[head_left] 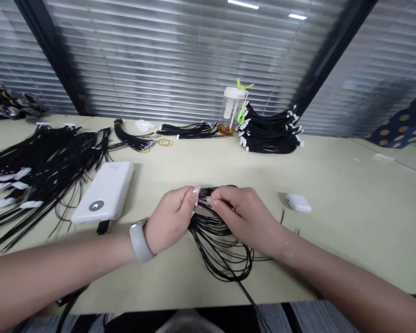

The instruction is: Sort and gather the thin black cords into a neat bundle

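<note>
A loose bundle of thin black cables (225, 259) lies looped on the table between my hands. My left hand (175, 215) is closed on the bundle, its thumb pressed down near small white pieces at the cable ends. From the right, my right hand (244, 215) pinches at the same cables, thumb and forefinger together close to the left thumb. The cable loops hang out below the right hand toward the table's front edge. Exactly what lies between the right fingertips is partly hidden.
A white power bank (106, 192) lies left, beside a heap of black cables (48, 157). A stack of cable bundles (270, 132) and a clear bottle (229, 111) stand behind. Rubber bands (165, 142) lie at the back. A white earbud case (298, 202) rests right.
</note>
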A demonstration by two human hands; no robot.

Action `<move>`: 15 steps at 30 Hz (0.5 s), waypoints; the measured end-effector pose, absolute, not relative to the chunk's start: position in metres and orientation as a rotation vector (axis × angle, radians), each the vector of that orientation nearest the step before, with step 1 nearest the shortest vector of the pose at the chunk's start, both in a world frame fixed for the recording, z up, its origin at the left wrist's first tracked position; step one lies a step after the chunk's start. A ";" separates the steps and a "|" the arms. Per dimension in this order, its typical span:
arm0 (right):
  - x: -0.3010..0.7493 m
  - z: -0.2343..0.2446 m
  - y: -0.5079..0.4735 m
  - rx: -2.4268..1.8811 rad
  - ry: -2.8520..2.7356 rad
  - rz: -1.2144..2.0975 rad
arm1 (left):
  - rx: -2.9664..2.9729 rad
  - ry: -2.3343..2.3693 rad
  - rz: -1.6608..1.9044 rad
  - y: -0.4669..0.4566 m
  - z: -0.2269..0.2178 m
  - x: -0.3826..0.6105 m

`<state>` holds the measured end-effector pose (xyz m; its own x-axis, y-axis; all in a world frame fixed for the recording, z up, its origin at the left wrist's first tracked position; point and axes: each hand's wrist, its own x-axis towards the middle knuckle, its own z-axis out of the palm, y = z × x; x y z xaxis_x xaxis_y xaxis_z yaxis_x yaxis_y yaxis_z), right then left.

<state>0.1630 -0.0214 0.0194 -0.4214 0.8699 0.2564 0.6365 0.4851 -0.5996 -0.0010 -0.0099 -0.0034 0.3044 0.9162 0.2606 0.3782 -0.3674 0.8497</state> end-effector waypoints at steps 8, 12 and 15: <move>0.166 0.022 -0.018 -1.215 -2.196 0.564 | 1.861 1.127 1.005 -0.009 -0.004 -0.001; 0.182 0.025 -0.004 -1.218 -2.262 0.549 | 1.739 1.200 1.009 -0.007 -0.005 0.000; 0.192 0.026 0.002 -1.343 -2.315 0.410 | 1.590 1.256 1.017 -0.005 -0.007 -0.001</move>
<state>0.1917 0.0015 0.0260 -0.4379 0.8725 0.2166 0.7449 0.4871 -0.4559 -0.0006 -0.0049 -0.0067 0.1658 0.9819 0.0915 0.2935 -0.1377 0.9460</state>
